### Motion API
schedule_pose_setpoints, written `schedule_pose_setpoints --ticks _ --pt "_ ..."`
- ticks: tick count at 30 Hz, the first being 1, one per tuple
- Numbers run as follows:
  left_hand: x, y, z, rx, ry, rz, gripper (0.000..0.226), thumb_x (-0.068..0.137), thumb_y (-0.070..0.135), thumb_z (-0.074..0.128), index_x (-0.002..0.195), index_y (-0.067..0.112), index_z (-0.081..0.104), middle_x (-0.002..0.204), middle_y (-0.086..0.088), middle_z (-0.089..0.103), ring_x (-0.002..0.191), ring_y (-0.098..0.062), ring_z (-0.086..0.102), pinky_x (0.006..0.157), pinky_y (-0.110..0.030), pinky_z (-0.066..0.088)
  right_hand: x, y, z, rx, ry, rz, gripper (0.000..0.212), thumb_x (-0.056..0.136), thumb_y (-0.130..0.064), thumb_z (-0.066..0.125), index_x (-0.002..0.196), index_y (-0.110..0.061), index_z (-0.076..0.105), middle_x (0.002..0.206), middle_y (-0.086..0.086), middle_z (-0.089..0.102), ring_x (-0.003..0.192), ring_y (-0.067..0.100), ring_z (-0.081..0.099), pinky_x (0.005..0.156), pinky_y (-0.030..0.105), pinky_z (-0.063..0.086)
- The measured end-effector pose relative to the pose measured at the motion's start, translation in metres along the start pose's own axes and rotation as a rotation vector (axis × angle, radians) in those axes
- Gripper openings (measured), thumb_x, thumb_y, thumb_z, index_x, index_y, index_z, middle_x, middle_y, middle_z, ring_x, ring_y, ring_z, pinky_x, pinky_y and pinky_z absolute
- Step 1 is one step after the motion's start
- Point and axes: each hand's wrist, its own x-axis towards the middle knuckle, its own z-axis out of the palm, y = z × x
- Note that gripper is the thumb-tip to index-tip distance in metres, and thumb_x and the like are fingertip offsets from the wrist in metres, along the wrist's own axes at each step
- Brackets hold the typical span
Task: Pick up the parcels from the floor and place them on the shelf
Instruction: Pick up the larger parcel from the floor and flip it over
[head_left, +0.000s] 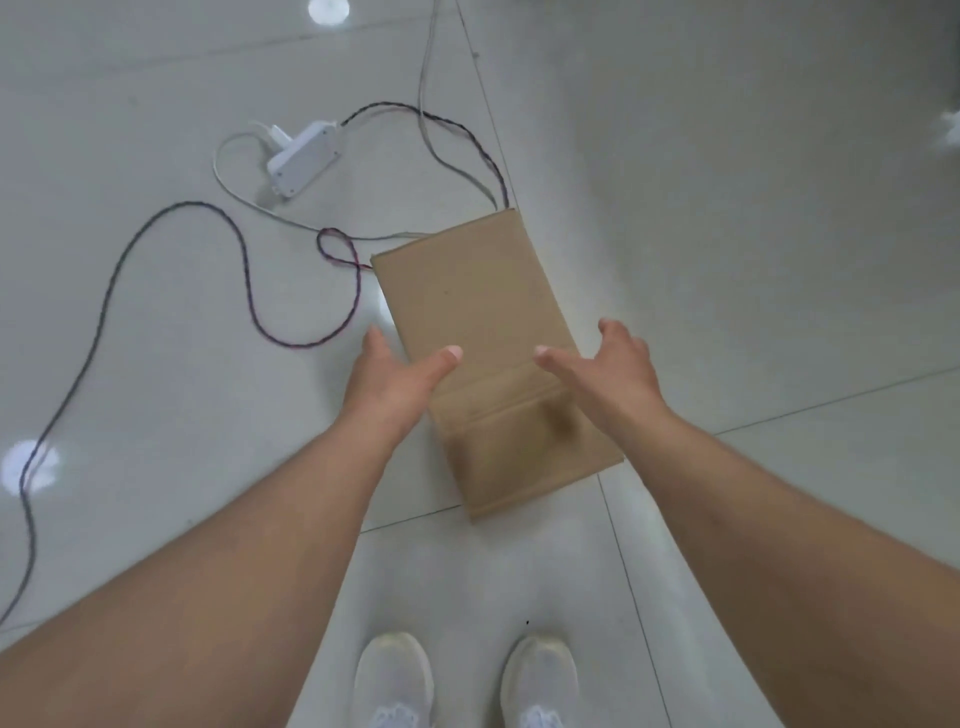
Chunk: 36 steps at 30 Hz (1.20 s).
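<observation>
Parcel (488, 358) in head view: flat brown cardboard box lying on the tiled floor (727, 260) just ahead of the white shoes (395, 680), far end near a power strip (304, 158) and a dark cable (249, 291); left hand (395, 374) and right hand (608, 364) flank its long sides, fingers spread and relaxed, thumbs over the top, nothing gripped yet. For a clean lift I'd clamp both long edges about mid-length, fingers under the bottom, keep it level and clear of the cable. No brand, label or readable writing shows on the cardboard.
</observation>
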Motion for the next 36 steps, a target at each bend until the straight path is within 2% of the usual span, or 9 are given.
schedule_pose_setpoints --ticks 5,8,17,20,22,24,29,32,36 --pt "0.033 -0.03 0.03 -0.053 -0.037 -0.046 0.081 0.079 0.033 0.068 0.144 0.015 0.022 0.142 -0.005 0.047 0.128 -0.025 0.047 0.098 -0.025 0.034 0.035 0.022 0.033 -0.061 -0.009 0.014 0.078 0.079 -0.044 0.063 0.142 -0.009 0.033 0.144 0.014 0.04 0.132 0.034 0.04 0.107 0.04 0.037" --pt "0.039 -0.039 0.039 -0.107 -0.08 -0.037 0.1 0.057 0.046 0.069 0.144 0.024 0.024 0.138 -0.001 0.053 0.122 -0.021 0.053 0.106 -0.037 0.04 0.043 0.029 0.044 -0.103 -0.002 0.013 0.06 0.079 -0.041 0.06 0.129 -0.009 0.046 0.132 0.015 0.052 0.121 0.035 0.049 0.099 0.04 0.043" --pt "0.03 -0.038 0.024 0.14 -0.038 -0.088 0.097 0.075 0.075 0.039 0.146 0.01 0.028 0.161 -0.008 0.003 0.148 -0.021 0.005 0.119 -0.037 0.008 0.02 0.018 0.045 -0.006 0.061 -0.143 0.02 0.084 -0.033 0.053 0.092 -0.017 0.062 0.113 0.005 0.055 0.102 0.022 0.053 0.084 0.033 0.043" --pt "0.027 -0.03 0.018 0.177 -0.008 -0.17 0.114 0.066 0.086 0.027 0.145 0.003 0.026 0.161 -0.01 -0.001 0.148 -0.026 0.004 0.118 -0.04 0.007 0.009 0.003 0.051 0.161 -0.081 -0.207 0.016 0.085 -0.025 0.056 0.073 -0.015 0.058 0.084 0.001 0.057 0.08 0.019 0.054 0.076 0.035 0.049" --pt "0.025 -0.034 0.016 0.129 0.027 -0.164 0.123 0.058 0.09 0.031 0.147 0.005 0.019 0.16 -0.009 0.003 0.147 -0.025 0.01 0.118 -0.042 0.012 0.006 0.0 0.055 0.302 -0.152 -0.165 0.011 0.085 -0.019 0.058 0.075 -0.017 0.06 0.077 -0.003 0.058 0.072 0.015 0.054 0.067 0.028 0.052" --pt "0.022 -0.042 0.014 0.082 0.057 -0.139 0.124 0.058 0.087 0.041 0.15 0.011 0.009 0.16 -0.008 0.003 0.147 -0.023 0.009 0.118 -0.044 0.013 0.007 0.001 0.058 0.279 -0.141 -0.121 0.015 0.085 -0.018 0.058 0.1 -0.02 0.063 0.101 -0.002 0.061 0.087 0.014 0.056 0.077 0.025 0.047" --pt "0.022 -0.052 0.006 -0.097 0.124 -0.037 0.083 0.068 0.065 0.054 0.138 0.023 0.041 0.137 0.006 0.051 0.126 -0.018 0.047 0.108 -0.038 0.035 0.006 0.015 0.065 0.079 -0.123 0.053 0.066 0.085 -0.027 0.06 0.143 -0.013 0.034 0.146 0.008 0.037 0.124 0.026 0.047 0.081 0.029 0.035" --pt "0.028 -0.054 -0.002 -0.118 0.236 -0.018 0.032 0.078 0.043 0.047 0.101 0.026 0.061 0.09 0.009 0.063 0.094 -0.022 0.057 0.085 -0.032 0.044 0.001 0.019 0.069 0.102 -0.184 0.137 0.059 0.086 -0.032 0.059 0.135 -0.005 0.04 0.127 0.013 0.049 0.116 0.028 0.05 0.081 0.033 0.036" --pt "0.033 -0.062 -0.011 -0.2 0.265 -0.05 0.037 0.069 0.039 0.039 0.095 0.035 0.065 0.1 0.001 0.071 0.1 -0.027 0.064 0.089 -0.047 0.052 -0.005 0.015 0.078 0.148 -0.228 0.082 0.033 0.084 -0.028 0.057 0.105 -0.003 0.062 0.099 0.01 0.065 0.093 0.03 0.062 0.084 0.039 0.049"
